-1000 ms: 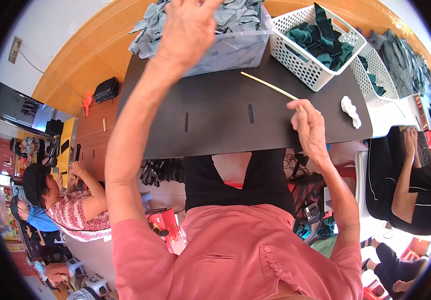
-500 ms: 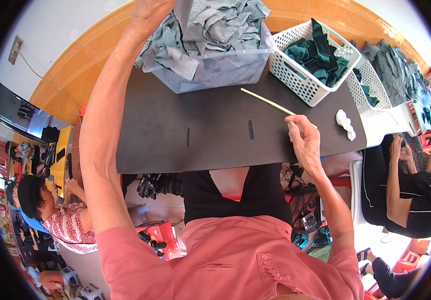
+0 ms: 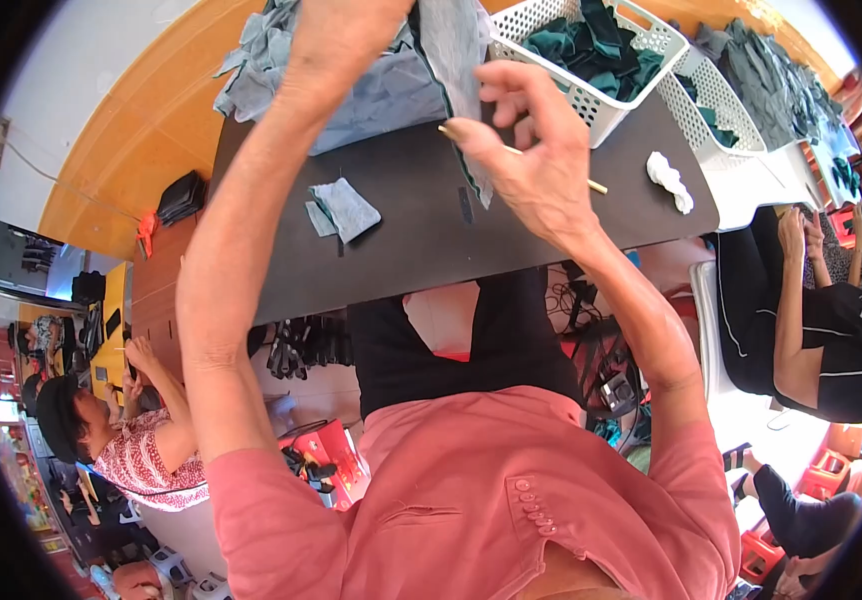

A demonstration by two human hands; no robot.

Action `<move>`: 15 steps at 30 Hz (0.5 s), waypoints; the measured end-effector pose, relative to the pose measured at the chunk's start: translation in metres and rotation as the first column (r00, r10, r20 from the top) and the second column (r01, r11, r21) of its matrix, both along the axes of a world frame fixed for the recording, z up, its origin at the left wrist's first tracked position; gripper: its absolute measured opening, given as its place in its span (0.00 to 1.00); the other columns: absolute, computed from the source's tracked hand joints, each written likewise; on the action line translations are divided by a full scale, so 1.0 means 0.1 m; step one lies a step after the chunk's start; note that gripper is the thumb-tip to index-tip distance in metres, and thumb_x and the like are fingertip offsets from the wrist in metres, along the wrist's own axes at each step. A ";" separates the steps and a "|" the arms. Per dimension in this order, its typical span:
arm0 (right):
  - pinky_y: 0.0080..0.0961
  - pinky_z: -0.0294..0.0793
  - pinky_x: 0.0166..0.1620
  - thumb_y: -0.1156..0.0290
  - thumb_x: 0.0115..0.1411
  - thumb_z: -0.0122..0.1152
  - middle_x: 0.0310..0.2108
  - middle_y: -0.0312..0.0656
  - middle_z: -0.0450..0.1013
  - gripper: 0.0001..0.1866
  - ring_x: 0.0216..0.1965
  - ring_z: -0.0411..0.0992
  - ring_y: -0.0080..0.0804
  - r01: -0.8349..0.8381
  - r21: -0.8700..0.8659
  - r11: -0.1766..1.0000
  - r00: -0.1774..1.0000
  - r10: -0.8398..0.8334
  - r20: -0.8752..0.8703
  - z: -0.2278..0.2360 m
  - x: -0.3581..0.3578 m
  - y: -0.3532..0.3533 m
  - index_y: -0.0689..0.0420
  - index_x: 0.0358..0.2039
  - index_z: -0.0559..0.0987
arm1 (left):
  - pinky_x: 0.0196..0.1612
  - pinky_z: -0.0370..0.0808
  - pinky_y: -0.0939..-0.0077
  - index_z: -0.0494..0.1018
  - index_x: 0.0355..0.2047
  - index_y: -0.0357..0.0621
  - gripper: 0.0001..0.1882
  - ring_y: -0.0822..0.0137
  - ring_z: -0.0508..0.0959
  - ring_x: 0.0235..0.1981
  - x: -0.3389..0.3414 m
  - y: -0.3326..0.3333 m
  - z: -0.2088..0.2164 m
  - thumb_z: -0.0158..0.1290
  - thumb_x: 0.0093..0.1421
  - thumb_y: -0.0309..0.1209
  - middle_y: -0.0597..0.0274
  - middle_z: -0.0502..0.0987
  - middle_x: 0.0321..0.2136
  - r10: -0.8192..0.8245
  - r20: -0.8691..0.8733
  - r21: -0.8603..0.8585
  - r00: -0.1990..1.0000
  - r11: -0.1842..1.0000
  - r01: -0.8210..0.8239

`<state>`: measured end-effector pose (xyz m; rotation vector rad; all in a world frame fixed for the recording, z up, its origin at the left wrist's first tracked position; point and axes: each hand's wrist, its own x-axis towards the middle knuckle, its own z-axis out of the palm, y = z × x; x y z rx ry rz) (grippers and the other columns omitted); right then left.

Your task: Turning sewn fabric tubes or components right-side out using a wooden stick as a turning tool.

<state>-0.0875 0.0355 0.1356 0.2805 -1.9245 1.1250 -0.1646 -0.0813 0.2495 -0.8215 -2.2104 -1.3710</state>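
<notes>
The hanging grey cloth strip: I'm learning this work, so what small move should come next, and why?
Probably pinch the grey cloth strip with the right hand: its thumb and fingers stand apart beside the strip, whose lower end looks unheld over the dark table, while the upper end leaves the picture near the left hand.

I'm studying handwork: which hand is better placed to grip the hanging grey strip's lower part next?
Probably the right hand: its parted fingers are close by the grey strip, toward its lower part. The left hand is farther up, at the picture's top edge.
</notes>
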 end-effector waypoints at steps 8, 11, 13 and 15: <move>0.14 0.68 0.24 0.79 0.51 0.59 0.21 0.34 0.69 0.12 0.20 0.67 0.17 -0.135 -0.324 0.936 0.971 0.190 0.143 -0.13 0.00 -0.11 0.61 0.37 0.71 | 0.32 0.66 0.79 0.72 0.33 0.39 0.08 0.73 0.68 0.27 -0.06 -0.07 -0.58 0.48 0.55 0.30 0.66 0.68 0.23 -0.268 0.400 0.158 0.876 0.962 0.222; 0.12 0.66 0.26 0.78 0.53 0.57 0.25 0.31 0.70 0.10 0.24 0.66 0.12 -0.254 -0.666 0.701 0.834 0.507 0.216 -0.06 0.27 -0.10 0.64 0.37 0.72 | 0.37 0.68 0.75 0.73 0.36 0.40 0.10 0.70 0.71 0.30 0.05 -0.16 -0.75 0.50 0.57 0.31 0.62 0.73 0.27 -0.406 0.476 0.403 0.780 0.889 0.216; 0.12 0.66 0.28 0.78 0.54 0.57 0.26 0.31 0.71 0.10 0.25 0.66 0.12 -0.267 -0.748 0.608 0.802 0.571 0.177 0.00 0.45 -0.07 0.63 0.37 0.72 | 0.39 0.70 0.75 0.73 0.36 0.35 0.12 0.72 0.73 0.29 0.39 -0.16 -0.73 0.52 0.58 0.32 0.61 0.74 0.27 -0.382 0.373 0.444 0.846 0.874 0.198; 0.11 0.66 0.30 0.78 0.55 0.57 0.27 0.31 0.71 0.10 0.27 0.66 0.12 -0.280 -0.819 0.501 0.764 0.633 0.125 0.06 0.60 -0.07 0.63 0.38 0.71 | 0.31 0.69 0.78 0.72 0.32 0.36 0.08 0.75 0.71 0.24 0.78 -0.24 -0.71 0.55 0.56 0.29 0.64 0.72 0.23 -0.291 0.305 0.308 0.907 0.931 0.195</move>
